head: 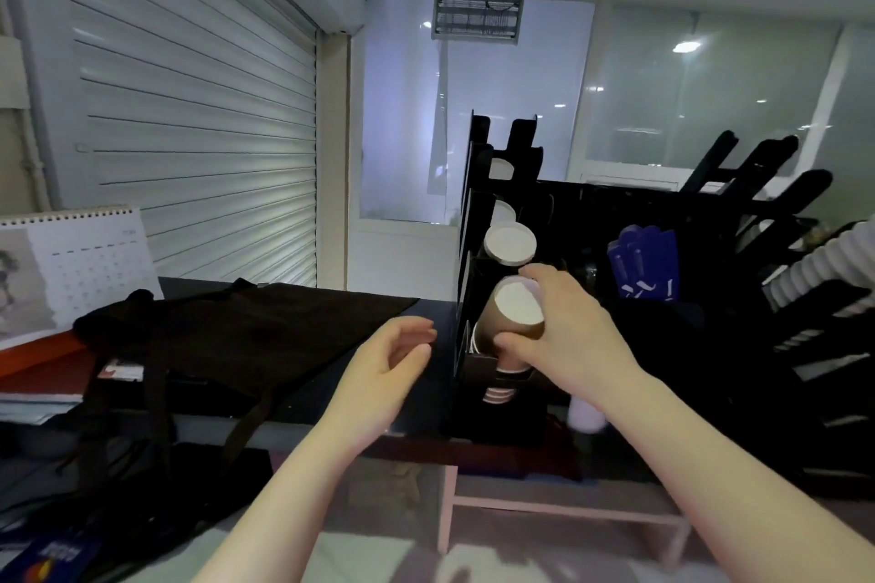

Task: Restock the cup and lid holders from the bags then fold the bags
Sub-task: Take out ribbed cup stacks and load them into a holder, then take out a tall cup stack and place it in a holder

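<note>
Because the left hand (383,360) hangs free beside the holder (473,194), fingers loosely curled on nothing, the cups (516,310) depend on the right hand (568,336) alone, and I think the tilted stack may slip or catch on the slot edge. The right thumb lies under the top rim and the fingers curl over it, with the stack's lower end in the bottom slot.

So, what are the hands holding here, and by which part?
Right hand grips a brown cup round its side, near the white end. Left hand holds nothing.

Two hands (393,360) (563,336), one calendar (94,260), one held brown cup stack (492,327).
</note>
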The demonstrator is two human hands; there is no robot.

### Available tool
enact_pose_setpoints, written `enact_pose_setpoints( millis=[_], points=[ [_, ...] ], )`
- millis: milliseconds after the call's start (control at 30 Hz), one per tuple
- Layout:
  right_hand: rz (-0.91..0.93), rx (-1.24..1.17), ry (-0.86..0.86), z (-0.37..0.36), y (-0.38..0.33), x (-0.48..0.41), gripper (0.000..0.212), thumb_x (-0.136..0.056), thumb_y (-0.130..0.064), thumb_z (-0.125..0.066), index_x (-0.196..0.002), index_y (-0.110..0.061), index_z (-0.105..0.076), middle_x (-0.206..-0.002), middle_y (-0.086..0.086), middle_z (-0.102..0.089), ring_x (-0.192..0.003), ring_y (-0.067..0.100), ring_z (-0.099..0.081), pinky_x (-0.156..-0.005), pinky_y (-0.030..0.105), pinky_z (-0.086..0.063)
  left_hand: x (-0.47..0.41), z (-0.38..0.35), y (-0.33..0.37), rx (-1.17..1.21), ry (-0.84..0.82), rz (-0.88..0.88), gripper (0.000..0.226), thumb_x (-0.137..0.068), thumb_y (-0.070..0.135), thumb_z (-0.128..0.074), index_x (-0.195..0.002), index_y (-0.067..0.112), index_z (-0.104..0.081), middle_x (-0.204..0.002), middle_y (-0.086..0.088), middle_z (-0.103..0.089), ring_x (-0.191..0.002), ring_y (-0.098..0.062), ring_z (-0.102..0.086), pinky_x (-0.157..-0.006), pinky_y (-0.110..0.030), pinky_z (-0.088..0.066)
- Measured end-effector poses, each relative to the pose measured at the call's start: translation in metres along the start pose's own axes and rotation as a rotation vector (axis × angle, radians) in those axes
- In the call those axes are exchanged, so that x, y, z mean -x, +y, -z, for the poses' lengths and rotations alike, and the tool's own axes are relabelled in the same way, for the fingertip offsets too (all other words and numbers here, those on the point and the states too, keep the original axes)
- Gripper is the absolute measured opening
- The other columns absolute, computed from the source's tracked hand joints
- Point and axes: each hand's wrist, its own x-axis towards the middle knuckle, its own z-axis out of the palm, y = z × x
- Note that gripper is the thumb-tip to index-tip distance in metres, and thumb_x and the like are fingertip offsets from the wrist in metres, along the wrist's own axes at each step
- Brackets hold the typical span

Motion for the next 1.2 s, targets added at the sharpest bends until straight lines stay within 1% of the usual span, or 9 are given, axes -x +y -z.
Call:
enact_pose_setpoints(
  millis=[100, 233, 367, 433, 500, 633, 867, 1067, 1200],
  points=[
    [0.017, 0.027, -0.013, -0.002, -0.007, 0.011, 0.079, -0.072, -0.041, -0.076, -0.139, -0.028, -0.035, -0.135, -0.002, -0.043, -0.123, 0.021, -0.044, -0.093, 0.033, -0.041, 0.010, 0.003, 0.011, -0.007, -0.020, -0.008, 0.032, -0.094, 0.009, -0.053, -0.120, 0.027, -0.056, -0.121, 0.012, -0.061, -0.112, 0.009, -0.053, -0.095, -0.009, -0.040],
    [0.047, -0.006, 0.077, 0.004, -0.015, 0.031, 0.082, -0.081, -0.039, -0.070, -0.148, -0.023, -0.027, -0.154, -0.003, -0.027, -0.142, 0.014, -0.022, -0.113, 0.029, -0.022, 0.024, 0.008, 0.014, -0.151, -0.046, -0.043, 0.040, -0.094, 0.018, -0.054, -0.130, 0.034, -0.048, -0.134, 0.019, -0.051, -0.122, 0.010, -0.043, -0.106, -0.019, -0.034],
    [0.123, 0.040, 0.097, 0.001, -0.020, 0.069, 0.073, -0.086, -0.046, -0.057, -0.148, -0.023, -0.027, -0.158, -0.005, -0.018, -0.146, 0.012, -0.010, -0.114, 0.036, -0.021, 0.047, 0.003, 0.006, -0.329, -0.054, -0.160, 0.060, -0.094, 0.027, -0.053, -0.140, 0.047, -0.021, -0.147, 0.032, -0.019, -0.137, 0.014, -0.012, -0.113, -0.016, -0.013],
    [0.164, 0.107, 0.055, -0.005, -0.018, 0.093, 0.073, -0.087, -0.047, -0.054, -0.149, -0.018, -0.027, -0.158, 0.000, -0.018, -0.147, 0.016, -0.008, -0.116, 0.037, -0.016, 0.060, -0.005, -0.001, -0.478, -0.080, -0.230, 0.069, -0.094, 0.030, -0.052, -0.144, 0.044, -0.007, -0.151, 0.028, 0.000, -0.141, 0.008, 0.008, -0.115, -0.021, 0.002],
    [0.173, 0.161, -0.002, -0.011, -0.010, 0.120, 0.073, -0.088, -0.045, -0.056, -0.149, -0.016, -0.027, -0.158, 0.003, -0.016, -0.147, 0.018, -0.004, -0.118, 0.036, -0.011, 0.075, -0.017, -0.009, -0.618, -0.115, -0.289, 0.076, -0.093, 0.033, -0.050, -0.147, 0.038, 0.003, -0.155, 0.017, 0.009, -0.142, -0.001, 0.017, -0.113, -0.025, 0.011],
    [0.107, 0.163, -0.079, -0.014, 0.020, 0.178, 0.073, -0.090, -0.041, -0.059, -0.150, -0.018, -0.025, -0.159, -0.001, -0.008, -0.147, 0.014, 0.003, -0.118, 0.036, -0.008, 0.114, -0.047, -0.017, -0.734, -0.183, -0.325, 0.077, -0.093, 0.035, -0.048, -0.150, 0.028, 0.003, -0.158, 0.005, 0.007, -0.145, -0.010, 0.012, -0.115, -0.032, 0.007],
    [0.012, 0.201, -0.184, 0.016, 0.102, 0.263, 0.060, -0.091, -0.041, -0.056, -0.145, -0.023, -0.037, -0.158, -0.003, -0.014, -0.147, 0.015, 0.001, -0.118, 0.043, -0.017, 0.168, -0.126, -0.008, -0.919, -0.379, -0.328, 0.086, -0.074, 0.026, -0.074, -0.147, 0.012, -0.031, -0.154, -0.012, -0.027, -0.141, -0.028, -0.020, -0.111, -0.049, -0.016],
    [0.017, 0.245, -0.151, 0.071, 0.190, 0.334, 0.046, -0.081, -0.026, -0.072, -0.125, -0.015, -0.062, -0.145, 0.011, -0.044, -0.139, 0.031, -0.031, -0.109, 0.048, -0.031, 0.203, -0.239, 0.018, -0.844, -0.411, -0.252, 0.079, -0.089, 0.030, -0.057, -0.152, 0.022, -0.010, -0.156, 0.004, 0.000, -0.145, -0.016, 0.004, -0.115, -0.035, 0.005],
    [-0.078, 0.244, -0.116, 0.117, 0.273, 0.385, 0.039, -0.077, -0.022, -0.075, -0.115, -0.015, -0.066, -0.138, 0.010, -0.052, -0.136, 0.034, -0.037, -0.107, 0.052, -0.036, 0.226, -0.326, 0.030, -0.740, -0.393, -0.135, 0.075, -0.094, 0.037, -0.047, -0.145, 0.032, 0.008, -0.152, 0.014, 0.014, -0.140, -0.005, 0.018, -0.111, -0.024, 0.017]
  ],
)
